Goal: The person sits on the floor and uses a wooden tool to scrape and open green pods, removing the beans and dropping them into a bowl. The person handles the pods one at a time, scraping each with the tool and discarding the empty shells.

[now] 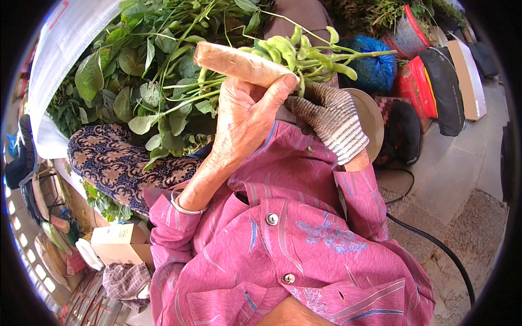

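My bare left hand (248,110) holds a long, pale, flat-sided object (240,63), perhaps wood or wrapped, with the thumb over its right end. What it is cannot be told. Just right of it, my right hand (330,112), in a striped knit glove, is curled against the stems of a soybean plant (363,54); its fingertips are partly hidden. Plump green pods (281,48) hang along this plant behind the pale object, and its bare stem end points right. Leafy soybean plants (126,65) are heaped over the patterned cloth on my lap's left side.
A white sheet (69,53) borders the heap at left. Beyond my right hand stand a round pale container (369,118), a blue plastic bag (372,65) and a red-and-white tub (412,34). A black cable (436,240) crosses the floor at right. At lower left is a cardboard box (116,244).
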`<state>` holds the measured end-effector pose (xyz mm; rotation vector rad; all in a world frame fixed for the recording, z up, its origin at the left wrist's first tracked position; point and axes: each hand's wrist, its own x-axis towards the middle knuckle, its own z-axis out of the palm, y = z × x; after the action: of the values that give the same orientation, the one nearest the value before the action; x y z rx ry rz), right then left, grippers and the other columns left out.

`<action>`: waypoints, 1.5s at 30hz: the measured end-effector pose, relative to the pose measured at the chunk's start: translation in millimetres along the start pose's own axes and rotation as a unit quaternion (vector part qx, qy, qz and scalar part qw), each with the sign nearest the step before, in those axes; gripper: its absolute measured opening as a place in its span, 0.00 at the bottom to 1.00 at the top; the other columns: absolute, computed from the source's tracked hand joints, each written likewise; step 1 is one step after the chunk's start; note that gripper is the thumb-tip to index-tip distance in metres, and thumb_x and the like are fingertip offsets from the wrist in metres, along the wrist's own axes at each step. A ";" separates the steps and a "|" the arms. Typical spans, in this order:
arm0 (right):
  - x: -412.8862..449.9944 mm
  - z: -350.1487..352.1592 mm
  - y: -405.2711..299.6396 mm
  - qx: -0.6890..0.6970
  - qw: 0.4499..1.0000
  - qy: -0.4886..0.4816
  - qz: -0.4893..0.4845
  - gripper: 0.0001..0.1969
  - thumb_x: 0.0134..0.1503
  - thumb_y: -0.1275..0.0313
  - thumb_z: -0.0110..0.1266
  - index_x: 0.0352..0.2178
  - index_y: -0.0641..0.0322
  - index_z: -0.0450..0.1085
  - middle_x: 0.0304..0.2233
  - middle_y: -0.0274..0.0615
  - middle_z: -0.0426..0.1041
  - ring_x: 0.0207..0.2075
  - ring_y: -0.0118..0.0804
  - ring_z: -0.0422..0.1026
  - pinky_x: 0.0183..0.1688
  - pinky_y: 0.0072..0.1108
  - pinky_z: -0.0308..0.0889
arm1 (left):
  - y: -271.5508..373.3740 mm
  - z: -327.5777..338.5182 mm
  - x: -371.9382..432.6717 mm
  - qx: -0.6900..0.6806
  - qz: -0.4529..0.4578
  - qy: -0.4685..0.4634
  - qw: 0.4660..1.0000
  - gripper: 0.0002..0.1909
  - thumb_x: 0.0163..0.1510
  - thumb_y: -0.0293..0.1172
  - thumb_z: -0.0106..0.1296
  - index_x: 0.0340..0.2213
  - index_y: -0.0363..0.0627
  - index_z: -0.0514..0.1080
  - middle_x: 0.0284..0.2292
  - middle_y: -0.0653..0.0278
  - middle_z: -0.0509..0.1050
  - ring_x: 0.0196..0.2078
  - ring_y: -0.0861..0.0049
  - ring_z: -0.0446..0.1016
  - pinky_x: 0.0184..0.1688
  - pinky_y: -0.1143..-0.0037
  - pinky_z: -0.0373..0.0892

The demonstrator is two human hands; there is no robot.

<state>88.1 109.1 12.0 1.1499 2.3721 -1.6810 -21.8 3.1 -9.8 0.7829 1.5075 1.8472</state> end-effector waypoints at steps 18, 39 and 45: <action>11.6 8.2 27.5 -0.113 0.979 0.063 -0.158 0.16 0.48 0.57 0.53 0.21 0.59 0.74 0.12 0.38 0.69 0.14 0.32 0.66 0.27 0.24 0.62 | -5.9 -2.0 -1.9 0.075 0.016 0.003 0.997 0.04 0.50 0.25 0.54 0.27 0.36 0.72 0.23 0.67 0.73 0.27 0.85 0.70 0.31 0.81 0.66; 9.4 16.6 51.8 0.121 0.982 -0.039 -0.143 0.12 0.57 0.69 0.43 0.35 0.68 0.70 0.28 0.44 0.74 0.29 0.37 0.72 0.34 0.24 0.66 | -7.4 -16.0 0.4 0.068 -0.030 -0.010 0.997 0.05 0.50 0.26 0.53 0.27 0.35 0.73 0.22 0.67 0.74 0.26 0.86 0.71 0.31 0.81 0.67; 15.9 16.8 66.7 0.072 0.972 -0.043 -0.222 0.14 0.58 0.66 0.43 0.39 0.64 0.69 0.26 0.41 0.72 0.29 0.32 0.72 0.30 0.19 0.66 | -8.4 -17.1 -0.4 0.082 -0.028 -0.007 0.996 0.06 0.50 0.26 0.53 0.28 0.35 0.73 0.24 0.66 0.75 0.27 0.85 0.71 0.32 0.82 0.67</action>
<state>107.9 114.1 -55.6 0.5609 2.6283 -2.0043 -33.8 -6.5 -21.0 0.8187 1.6721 1.6892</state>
